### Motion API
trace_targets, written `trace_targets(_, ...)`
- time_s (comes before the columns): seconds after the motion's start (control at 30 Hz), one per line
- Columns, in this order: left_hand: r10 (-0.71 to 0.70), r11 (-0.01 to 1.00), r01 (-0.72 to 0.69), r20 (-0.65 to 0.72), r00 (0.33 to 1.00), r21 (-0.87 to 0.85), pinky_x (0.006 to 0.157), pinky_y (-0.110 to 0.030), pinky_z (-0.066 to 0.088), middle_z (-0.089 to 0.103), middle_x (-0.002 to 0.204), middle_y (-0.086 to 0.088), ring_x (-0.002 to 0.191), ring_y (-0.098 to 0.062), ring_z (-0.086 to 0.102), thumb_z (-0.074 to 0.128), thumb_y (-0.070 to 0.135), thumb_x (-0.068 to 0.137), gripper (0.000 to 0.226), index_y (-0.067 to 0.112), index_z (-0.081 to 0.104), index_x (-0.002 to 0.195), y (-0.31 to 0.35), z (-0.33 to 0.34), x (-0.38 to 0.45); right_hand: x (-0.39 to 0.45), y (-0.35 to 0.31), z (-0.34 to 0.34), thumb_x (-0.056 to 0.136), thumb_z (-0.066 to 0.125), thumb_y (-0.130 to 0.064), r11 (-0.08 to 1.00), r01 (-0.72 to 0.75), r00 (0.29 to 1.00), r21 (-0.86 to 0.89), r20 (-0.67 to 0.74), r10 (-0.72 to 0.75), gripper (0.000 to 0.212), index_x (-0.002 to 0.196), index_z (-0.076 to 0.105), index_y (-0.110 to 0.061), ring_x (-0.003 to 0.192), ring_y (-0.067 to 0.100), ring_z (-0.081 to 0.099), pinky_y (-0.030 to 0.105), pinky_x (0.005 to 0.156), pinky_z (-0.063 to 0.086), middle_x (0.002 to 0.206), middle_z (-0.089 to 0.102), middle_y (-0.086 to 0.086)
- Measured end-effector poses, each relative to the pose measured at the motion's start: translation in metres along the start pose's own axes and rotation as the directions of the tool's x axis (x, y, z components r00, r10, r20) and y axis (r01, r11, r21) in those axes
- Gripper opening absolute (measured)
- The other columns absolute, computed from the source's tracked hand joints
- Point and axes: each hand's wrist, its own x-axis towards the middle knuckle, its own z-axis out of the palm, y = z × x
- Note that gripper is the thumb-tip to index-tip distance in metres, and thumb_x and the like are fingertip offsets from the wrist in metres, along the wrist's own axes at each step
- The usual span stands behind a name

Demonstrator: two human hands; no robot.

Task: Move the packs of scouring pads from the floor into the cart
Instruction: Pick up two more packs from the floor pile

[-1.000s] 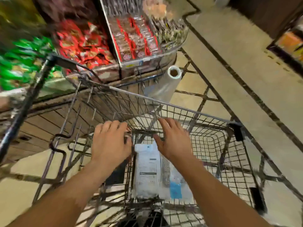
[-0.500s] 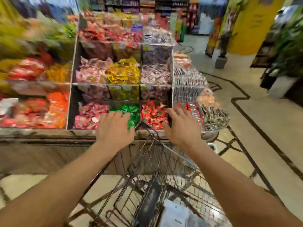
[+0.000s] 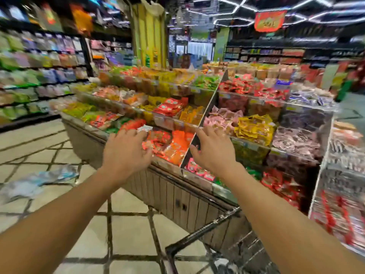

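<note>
While hands (image 3: 169,153) empty, cart (image 3: 223,232) contents blurred.

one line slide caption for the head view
Both empty hands raised above the cart, packs on the floor.

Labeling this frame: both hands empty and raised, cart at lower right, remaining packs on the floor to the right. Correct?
One thing is off: the packs lie on the floor to the left, not the right. The head view shows it. The rest holds: left hand and right hand are empty and raised, and the cart is at lower right.
</note>
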Motion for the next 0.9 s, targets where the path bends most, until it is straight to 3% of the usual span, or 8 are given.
trace_targets(0.1,-0.122,0.991,0.122,0.002,0.993,0.051,0.087,-0.044,0.047,0.071,0.113,-0.008,0.108,-0.034,0.064,0.058,0.051,0.086,0.051,0.02,0.066,0.125,-0.068,-0.002,-0.009,0.029,-0.068,0.015,0.092,0.039,-0.056,0.995,0.096,0.995,0.025,0.027,-0.097,0.067,0.151,0.043,-0.025,0.131,0.038,0.049,0.051,0.097,0.05,0.146,0.053,0.007)
trace_targets(0.3,-0.273,0.955,0.27,0.0,0.962,0.125,0.092,-0.042,0.046,0.069,0.122,-0.006,0.114,-0.03,0.062,0.056,0.052,0.09,0.053,0.021,0.061,0.132,-0.204,-0.004,-0.021,0.083,-0.205,0.046,0.098,0.051,-0.049,0.974,0.222,0.975,0.052,0.012,-0.223,0.06,0.152,0.042,-0.026,0.13,0.037,0.05,0.049,0.096,0.047,0.146,0.052,0.006)
trace_targets(0.6,-0.381,0.909,0.373,0.008,0.925,0.184,0.098,-0.042,0.044,0.066,0.128,-0.004,0.12,-0.027,0.06,0.053,0.053,0.092,0.055,0.025,0.056,0.139,-0.378,0.011,-0.022,0.152,-0.374,0.086,0.1,0.048,-0.054,0.942,0.325,0.945,0.08,0.008,-0.327,0.062,0.154,0.037,-0.026,0.133,0.033,0.048,0.048,0.1,0.046,0.15,0.049,0.006)
trace_targets(0.9,-0.495,0.849,0.479,0.02,0.869,0.224,0.1,-0.044,0.043,0.065,0.132,-0.005,0.123,-0.028,0.057,0.053,0.052,0.092,0.057,0.023,0.055,0.141,-0.51,0.047,-0.004,0.227,-0.498,0.142,0.101,0.048,-0.052,0.885,0.446,0.89,0.135,0.033,-0.454,0.058,0.151,0.039,-0.024,0.13,0.036,0.049,0.048,0.097,0.049,0.144,0.051,0.009)
